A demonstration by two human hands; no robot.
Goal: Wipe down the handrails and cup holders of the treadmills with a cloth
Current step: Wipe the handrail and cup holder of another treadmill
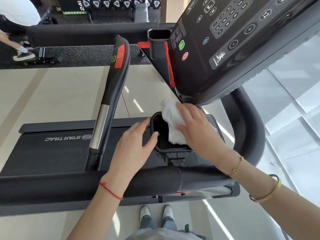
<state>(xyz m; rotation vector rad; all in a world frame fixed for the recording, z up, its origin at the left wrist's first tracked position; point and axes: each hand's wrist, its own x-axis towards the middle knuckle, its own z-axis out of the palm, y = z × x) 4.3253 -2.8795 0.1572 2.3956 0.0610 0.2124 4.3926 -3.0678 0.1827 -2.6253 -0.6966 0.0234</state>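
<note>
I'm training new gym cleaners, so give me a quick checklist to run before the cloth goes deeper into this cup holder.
1. Cloth in hand: ok, the right hand presses the white cloth at the rim.
2. Holder steadied: ok, the left hand grips the near cup holder at its rim.
3. Holder empty: cannot tell, its inside is dark.
4. Cloth clean: ok where it shows, white.
5. Console buttons clear of both hands: ok.
6. Far cup holder wiped: cannot tell.
</note>
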